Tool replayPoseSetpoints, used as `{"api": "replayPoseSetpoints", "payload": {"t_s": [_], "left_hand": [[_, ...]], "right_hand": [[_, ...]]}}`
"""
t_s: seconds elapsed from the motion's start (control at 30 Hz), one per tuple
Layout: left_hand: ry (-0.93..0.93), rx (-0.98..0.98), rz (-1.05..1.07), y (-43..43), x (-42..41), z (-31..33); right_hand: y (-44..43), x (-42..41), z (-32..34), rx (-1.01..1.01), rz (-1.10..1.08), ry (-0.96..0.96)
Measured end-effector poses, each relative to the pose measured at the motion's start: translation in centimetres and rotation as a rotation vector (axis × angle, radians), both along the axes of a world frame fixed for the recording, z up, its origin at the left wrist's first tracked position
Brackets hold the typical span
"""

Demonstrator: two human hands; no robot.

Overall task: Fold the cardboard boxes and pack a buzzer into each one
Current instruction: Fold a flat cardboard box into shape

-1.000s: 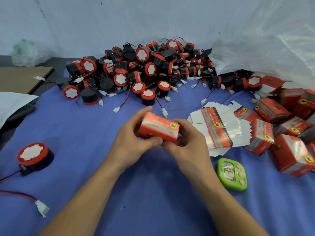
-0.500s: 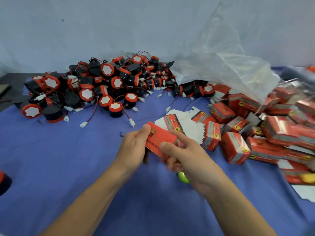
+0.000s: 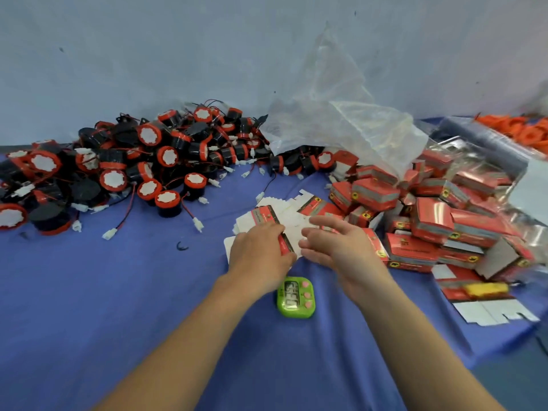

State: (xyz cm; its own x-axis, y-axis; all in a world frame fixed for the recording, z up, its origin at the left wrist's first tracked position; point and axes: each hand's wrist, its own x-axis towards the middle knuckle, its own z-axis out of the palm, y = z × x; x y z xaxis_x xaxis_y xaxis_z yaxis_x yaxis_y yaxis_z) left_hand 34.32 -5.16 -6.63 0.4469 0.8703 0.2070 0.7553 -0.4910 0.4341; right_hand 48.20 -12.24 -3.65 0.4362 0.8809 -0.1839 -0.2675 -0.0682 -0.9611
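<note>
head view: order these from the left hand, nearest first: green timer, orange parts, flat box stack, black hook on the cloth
1. flat box stack, under the left hand
2. green timer, just below the wrist
3. black hook, left on the cloth
4. orange parts, far right at the back

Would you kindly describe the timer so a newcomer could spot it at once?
On the blue cloth, find the flat boxes by the left hand and right hand. Just nearer, between the wrists, lies the timer: the only lime-green thing, with pink buttons.
</note>
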Motion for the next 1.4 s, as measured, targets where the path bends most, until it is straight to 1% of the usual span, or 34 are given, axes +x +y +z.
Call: {"api": "replayPoseSetpoints", "payload": {"t_s": [0.1, 0.13, 0.2, 0.23, 0.27, 0.3, 0.37, 0.4, 0.43, 0.5, 0.57, 0.67, 0.77, 0.87, 0.93, 1.03, 1.1, 1.17, 1.27, 1.4], "left_hand": [[0.053, 0.063, 0.010, 0.2, -0.4, -0.5], [0.111, 0.093, -0.003, 0.2, -0.5, -0.5], [0.246, 0.160, -0.027, 0.4, -0.7, -0.6], [0.265, 0.173, -0.030, 0.5, -0.9, -0.6], [0.237, 0.174, -0.032, 0.7, -1.2, -0.8], [0.171, 0.169, -0.028, 0.9, -1.4, -0.9], [-0.010, 0.156, 0.031, 1.5, -1.9, -1.1], [-0.058, 0.144, 0.061, 1.9, -2.0, -1.2], [-0.056, 0.115, 0.079, 2.3, -2.2, -1.3], [-0.010, 0.051, 0.108, 3.2, -2.4, -1.4], [0.024, 0.045, 0.122, 4.1, -2.2, -1.3], [0.137, 0.088, 0.141, 5.4, -1.5, -0.3], [0.221, 0.107, 0.174, 6.3, -0.5, 1.2], [0.284, 0.104, 0.099, 7.1, 0.6, 2.7], [0.297, 0.048, 0.079, 7.8, 0.9, 3.2], [0.286, -0.020, 0.104, 8.5, 1.0, 3.0], [0.287, 0.003, 0.110, 8.5, 1.3, 2.7], [0.307, 0.067, 0.123, 8.3, 1.3, 2.5], [0.324, 0.146, 0.194, 9.2, 0.1, 1.8], [0.373, 0.115, 0.321, 11.2, -3.0, 0.4]], "right_hand": [[1.5, -1.4, -1.2, -0.053, -0.065, -0.156], [1.9, -1.8, -1.5, -0.070, -0.072, -0.186], [2.3, -2.2, -1.9, -0.087, -0.109, -0.185], [2.3, -2.2, -2.0, -0.089, -0.131, -0.184], [2.3, -2.3, -2.2, -0.088, -0.156, -0.228], [2.2, -2.3, -2.3, -0.096, -0.177, -0.365], [2.0, -2.4, -2.4, -0.119, -0.178, -0.807], [2.0, -2.6, -2.4, -0.122, -0.143, -1.009], [2.0, -2.9, -2.5, -0.134, -0.089, -1.171], [2.5, -3.7, -2.6, -0.214, -0.003, -1.397], [3.3, -4.3, -2.8, -0.303, 0.021, -1.515], [4.5, -4.6, -3.0, -0.366, 0.070, -1.587], [5.1, -4.6, -3.0, -0.370, 0.119, -1.628], [5.2, -4.3, -3.0, -0.319, 0.137, -1.619], [5.1, -4.1, -3.1, -0.284, 0.146, -1.607], [5.0, -3.6, -3.3, -0.259, 0.163, -1.561], [5.0, -3.4, -3.4, -0.242, 0.167, -1.546], [5.0, -3.3, -3.4, -0.231, 0.165, -1.522], [5.0, -3.1, -3.5, -0.221, 0.162, -1.500], [5.2, -2.8, -3.6, -0.216, 0.176, -1.515]]}}
